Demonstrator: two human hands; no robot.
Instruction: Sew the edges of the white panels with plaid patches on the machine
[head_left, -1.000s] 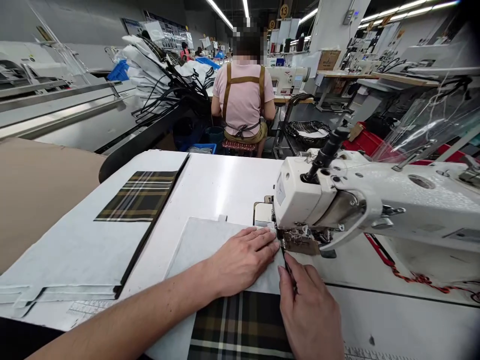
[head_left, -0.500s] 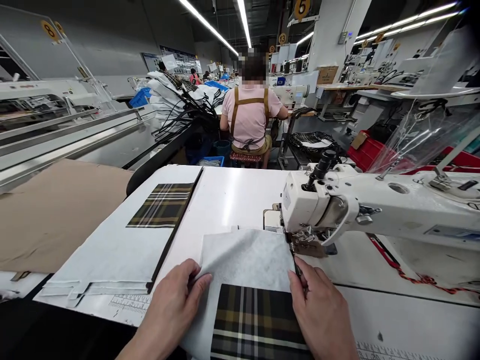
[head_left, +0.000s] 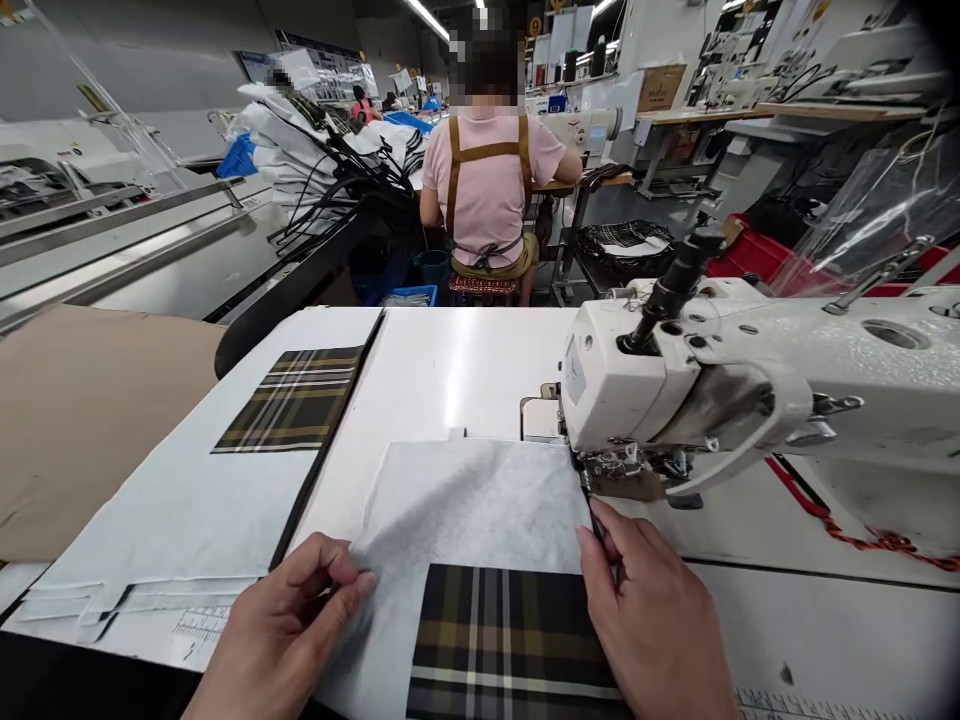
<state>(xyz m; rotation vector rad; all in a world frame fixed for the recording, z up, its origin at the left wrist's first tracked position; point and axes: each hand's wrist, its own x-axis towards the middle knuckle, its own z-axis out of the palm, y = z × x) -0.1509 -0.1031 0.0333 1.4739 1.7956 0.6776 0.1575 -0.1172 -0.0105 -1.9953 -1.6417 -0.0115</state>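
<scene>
A pale felt-like fabric panel [head_left: 465,500] lies on the table with its right edge at the sewing machine's presser foot area. A dark plaid patch [head_left: 502,635] sits on its near part. My left hand [head_left: 289,620] pinches the panel's left edge between thumb and forefinger, slightly lifted. My right hand [head_left: 649,600] is closed on the right edge, where a dark binding strip runs, just in front of the needle area. The sewing machine head [head_left: 645,380] stands above that edge; the needle itself cannot be made out.
Stacked pale panels [head_left: 187,500] with a plaid patch and dark edging lie at left, beside brown cloth [head_left: 97,420]. A co-worker [head_left: 487,190] sits ahead with their back to me. A red-and-black cord [head_left: 847,535] lies under the machine arm.
My left hand has shifted left and a little down along with the panel's left edge. The right hand keeps its hold near the needle area. The camera view has tilted down.
</scene>
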